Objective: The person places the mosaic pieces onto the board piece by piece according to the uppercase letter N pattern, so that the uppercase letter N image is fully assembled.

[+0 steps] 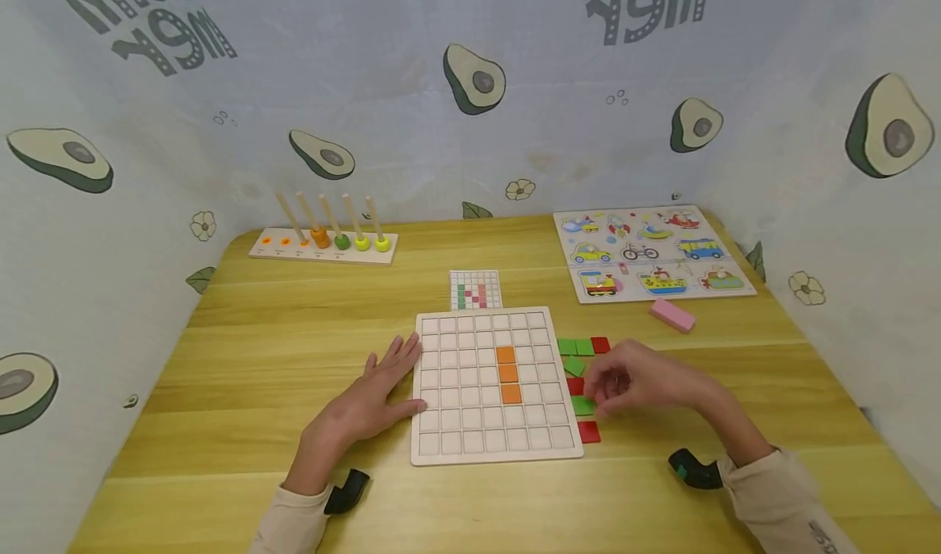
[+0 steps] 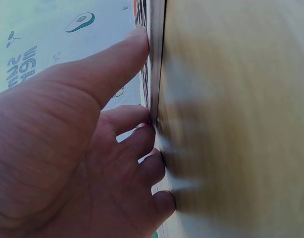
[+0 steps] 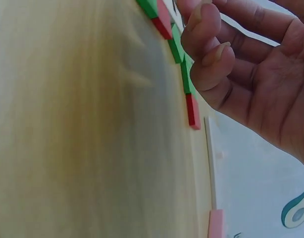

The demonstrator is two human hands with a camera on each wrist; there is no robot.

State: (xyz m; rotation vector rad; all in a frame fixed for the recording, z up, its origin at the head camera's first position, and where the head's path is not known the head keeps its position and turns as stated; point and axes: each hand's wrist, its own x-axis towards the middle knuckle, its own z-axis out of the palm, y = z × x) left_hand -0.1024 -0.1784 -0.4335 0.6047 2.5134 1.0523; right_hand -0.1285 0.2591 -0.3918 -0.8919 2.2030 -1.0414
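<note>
Currently, the white grid board [image 1: 477, 419] sits at center frame, slightly below the middle, flat on the wooden table [image 1: 507, 509]. It carries three orange tiles [image 1: 507, 373] stacked in one column, fifth from the left, rows three to five from the top.

My left hand [image 1: 375, 395], left of center, has its fingers extended, thumb and fingertips at the board's left edge. The left wrist view shows the thumb touching that edge, holding no loose piece.

My right hand [image 1: 639, 378], right of center, has curled fingers over the loose tiles along the board's right edge. Can't tell if a tile is pinched; fingertips hide the spot.

Loose tiles, top down: two green tiles [image 1: 575, 347] and a red tile [image 1: 600, 345] in a row, a tilted green one, a red one partly covered by my fingers, another green, then a red at the bottom.

Pattern card [image 1: 474, 276] lies at the board's top edge, colored cells printed on it. Upper right: vehicle puzzle [image 1: 647, 266], pink block [image 1: 672, 315] just below it. Upper left: peg stand [image 1: 367, 256] with orange, green and yellow rings.
</note>
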